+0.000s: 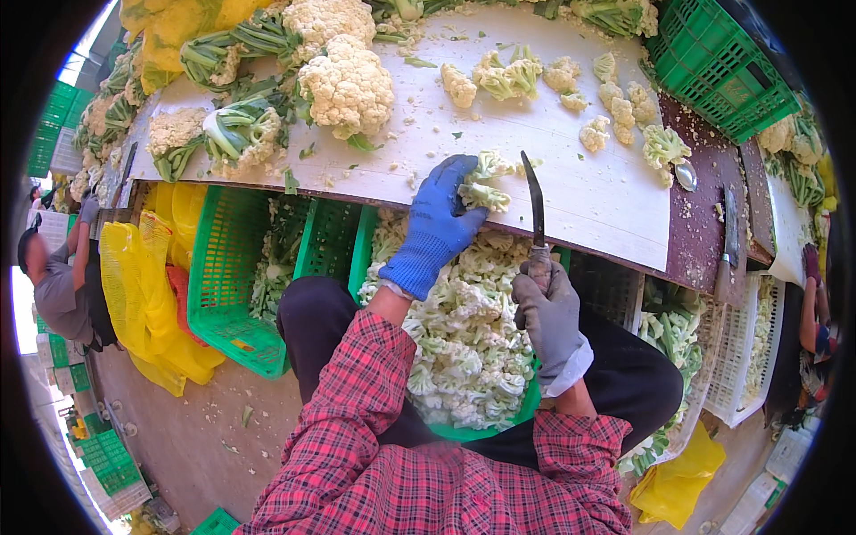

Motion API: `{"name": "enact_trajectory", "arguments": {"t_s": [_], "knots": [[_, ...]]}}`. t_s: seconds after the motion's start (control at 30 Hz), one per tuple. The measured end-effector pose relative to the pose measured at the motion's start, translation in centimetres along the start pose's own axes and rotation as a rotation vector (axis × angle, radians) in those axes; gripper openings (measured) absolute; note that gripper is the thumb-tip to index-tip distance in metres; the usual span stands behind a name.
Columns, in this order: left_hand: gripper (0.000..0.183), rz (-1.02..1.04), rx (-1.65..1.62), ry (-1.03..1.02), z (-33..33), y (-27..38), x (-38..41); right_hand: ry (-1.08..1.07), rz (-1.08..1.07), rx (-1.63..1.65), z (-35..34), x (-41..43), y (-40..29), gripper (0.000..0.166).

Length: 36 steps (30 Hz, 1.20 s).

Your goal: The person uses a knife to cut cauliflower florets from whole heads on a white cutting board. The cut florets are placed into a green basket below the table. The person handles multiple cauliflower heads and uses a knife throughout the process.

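My left hand [438, 221], in a blue work glove, grips a small cauliflower piece [486, 195] at the near edge of the white tabletop [568, 180]. In a grey glove, my right hand [550, 311] holds a knife [535, 200] by its wrapped handle, its dark curved blade pointing up and away from me. The blade stands just right of the piece, apart from it. Below both hands, between my knees, a green crate [535, 401] is heaped with cut cauliflower florets [461, 348]. Several loose florets [508, 75] lie farther back on the tabletop.
Whole cauliflower heads [348, 87] crowd the table's left. A green crate [722, 67] stands at back right, near a spoon [685, 175] and a second knife [729, 234]. Left are a crate of leaves [234, 334] and yellow mesh bags [137, 287]. Other people [63, 287] work at both sides.
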State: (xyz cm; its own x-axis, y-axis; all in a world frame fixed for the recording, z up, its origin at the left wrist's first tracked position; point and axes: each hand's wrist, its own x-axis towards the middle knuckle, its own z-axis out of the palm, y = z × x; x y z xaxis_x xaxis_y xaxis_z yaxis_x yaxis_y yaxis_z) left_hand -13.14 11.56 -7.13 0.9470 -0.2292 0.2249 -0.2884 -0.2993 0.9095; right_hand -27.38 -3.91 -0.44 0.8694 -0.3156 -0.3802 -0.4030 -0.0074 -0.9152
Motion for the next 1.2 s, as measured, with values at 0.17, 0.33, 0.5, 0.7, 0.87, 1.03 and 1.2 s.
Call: {"name": "enact_trajectory", "arguments": {"t_s": [0.17, 0.33, 0.5, 0.7, 0.87, 1.03, 1.2], "knots": [[0.063, -0.047, 0.155, 0.018, 0.5, 2.2, -0.7, 0.058, -0.074, -0.064, 0.8, 1.2, 1.8, 0.024], [0.050, 0.088, 0.219, 0.102, 1.2, 1.7, -1.0, 0.095, -0.006, -0.118, -0.2, 2.2, 1.4, 0.032], [0.048, 0.261, 0.348, 0.078, 1.7, 1.8, -1.1, 0.170, -0.135, -0.154, -1.6, 3.5, 0.6, 0.032], [0.048, 0.392, 0.459, 0.088, 1.6, 2.3, -1.1, 0.198, -0.289, -0.584, -3.0, 2.0, 0.4, 0.031], [0.040, 0.514, 0.504, 0.122, 2.0, 3.2, -0.4, 0.223, -0.369, -0.804, -3.7, 1.2, -0.1, 0.029], [0.042, 0.524, 0.547, 0.030, 1.8, 2.6, 0.1, 0.211, -0.213, -0.932, -5.0, 1.6, -1.9, 0.030], [0.043, 0.494, 0.548, 0.035, 1.6, 2.7, -0.1, 0.241, -0.240, -0.781, -5.4, 1.2, -2.3, 0.028]]}}
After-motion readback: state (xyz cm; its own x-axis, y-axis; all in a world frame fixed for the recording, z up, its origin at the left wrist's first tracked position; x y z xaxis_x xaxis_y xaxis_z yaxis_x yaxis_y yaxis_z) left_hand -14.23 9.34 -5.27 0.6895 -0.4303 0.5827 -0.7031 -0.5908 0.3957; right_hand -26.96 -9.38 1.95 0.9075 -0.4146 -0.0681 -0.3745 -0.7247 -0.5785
